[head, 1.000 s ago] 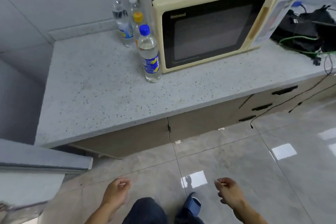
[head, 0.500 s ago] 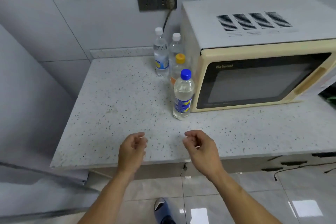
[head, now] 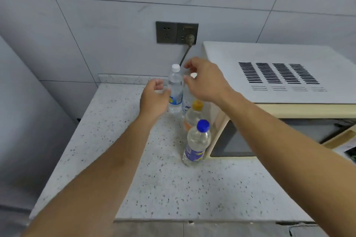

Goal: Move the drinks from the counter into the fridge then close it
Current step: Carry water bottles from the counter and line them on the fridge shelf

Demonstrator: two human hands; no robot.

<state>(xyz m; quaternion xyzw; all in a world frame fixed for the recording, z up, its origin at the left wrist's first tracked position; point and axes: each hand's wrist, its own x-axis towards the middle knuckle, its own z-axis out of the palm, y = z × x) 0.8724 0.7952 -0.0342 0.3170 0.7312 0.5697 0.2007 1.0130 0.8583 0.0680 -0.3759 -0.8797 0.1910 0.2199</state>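
Observation:
Several drink bottles stand in a row on the speckled counter (head: 119, 150), left of the microwave. Nearest is a clear bottle with a blue cap (head: 196, 143). Behind it is a yellow-capped bottle (head: 192, 116). At the back stand a white-capped water bottle (head: 175, 88) and a second water bottle (head: 186, 100), mostly hidden by my right hand. My left hand (head: 154, 98) is open, fingers curled just left of the white-capped bottle. My right hand (head: 205, 81) is open above the hidden back bottle. Neither hand holds anything.
A cream microwave (head: 279, 86) fills the counter's right side, close against the bottles. A wall socket (head: 176, 32) with a plugged cable sits above them. A grey fridge side (head: 23, 121) rises at the left edge of the counter.
Both hands have moved from near the counter's front edge up and back to the two rear bottles. The camera has moved closer to the counter.

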